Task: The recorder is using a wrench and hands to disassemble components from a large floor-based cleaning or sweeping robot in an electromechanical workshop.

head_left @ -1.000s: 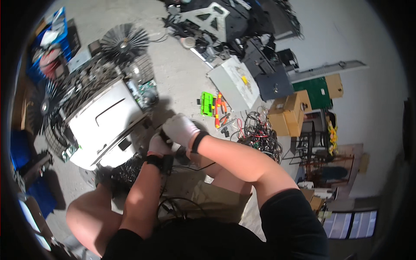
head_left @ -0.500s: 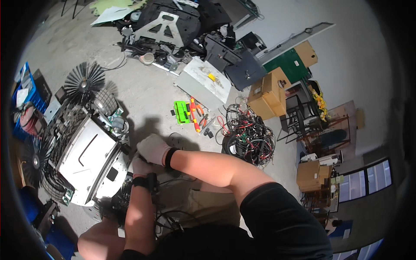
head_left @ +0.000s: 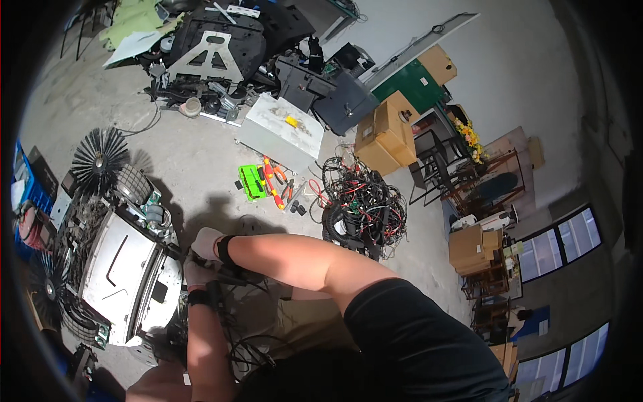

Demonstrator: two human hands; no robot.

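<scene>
A person's gloved left hand and right hand sit close together just right of a white machine; whether either grips anything cannot be told. Farther right lie a green box and tangled wires.

There are two hands, one left hand and one right hand, with two gloves and two wristbands on them. The white machine numbers one, the round brushes two; two mesh wheels can be made out. There is one green tray, one red-and-yellow tool and one tangle of cables, its strands too mixed to count. I count one pale metal box, one yellow piece, one triangular bracket, one green board, one bunch of yellow flowers and two windows. Cardboard boxes come to at least two; overlap hides the exact number.
</scene>
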